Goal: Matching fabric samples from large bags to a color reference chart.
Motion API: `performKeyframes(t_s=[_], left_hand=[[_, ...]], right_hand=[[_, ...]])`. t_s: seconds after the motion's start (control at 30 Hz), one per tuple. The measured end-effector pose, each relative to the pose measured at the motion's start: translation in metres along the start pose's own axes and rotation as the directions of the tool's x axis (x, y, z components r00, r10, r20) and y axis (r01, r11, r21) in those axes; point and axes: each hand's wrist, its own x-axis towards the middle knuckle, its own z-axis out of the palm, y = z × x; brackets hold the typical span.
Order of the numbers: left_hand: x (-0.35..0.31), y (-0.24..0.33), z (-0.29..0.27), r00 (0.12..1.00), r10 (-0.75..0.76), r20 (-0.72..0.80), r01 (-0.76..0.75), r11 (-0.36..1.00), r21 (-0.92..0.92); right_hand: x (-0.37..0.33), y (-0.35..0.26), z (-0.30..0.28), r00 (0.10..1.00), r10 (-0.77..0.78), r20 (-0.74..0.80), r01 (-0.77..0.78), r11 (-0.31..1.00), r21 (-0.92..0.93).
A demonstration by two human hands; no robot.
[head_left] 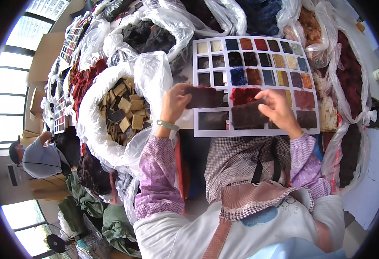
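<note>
A white swatch board with a grid of coloured fibre samples lies in front of me. My left hand, a pale bangle at its wrist, pinches a dark maroon-brown fibre swatch over the board's left side. Over the lower middle, my right hand has thumb and fingertips closed on the upper right of a dark brown fibre swatch. Just above that piece shows a bright red sample. The two held swatches cover part of the lower rows and are slightly blurred.
Left of the board stands a white plastic-lined bag of tan and dark square pieces. Bags of black fibre, blue fibre and dark red fibre surround the board. Another person is at far left, above a fan.
</note>
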Motion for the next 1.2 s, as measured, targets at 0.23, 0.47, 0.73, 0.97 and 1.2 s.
performKeyframes(t_s=[0.23, 0.47, 0.73, 0.97, 1.2], left_hand=[[0.008, -0.013, 0.041, 0.998, -0.016, -0.067, 0.025, 0.992, 0.127], [0.001, -0.014, 0.052, 0.978, 0.174, -0.114, -0.136, 0.950, 0.282], [-0.031, -0.010, 0.040, 0.992, 0.081, -0.098, -0.051, 0.960, 0.275], [-0.154, 0.026, 0.041, 0.870, -0.366, -0.331, 0.421, 0.900, 0.113], [-0.360, -0.040, 0.131, 0.434, -0.881, -0.189, 0.899, 0.436, 0.036]], right_hand=[[0.015, 0.009, 0.086, 0.999, 0.033, 0.018, -0.032, 0.996, -0.079], [0.022, 0.019, 0.094, 0.986, -0.164, 0.012, 0.155, 0.902, -0.402], [0.021, 0.031, 0.105, 0.891, -0.443, 0.104, 0.426, 0.733, -0.530], [0.027, 0.023, 0.088, 0.892, -0.410, 0.189, 0.447, 0.743, -0.498], [0.028, 0.031, 0.082, 0.855, -0.417, 0.308, 0.518, 0.720, -0.462]])
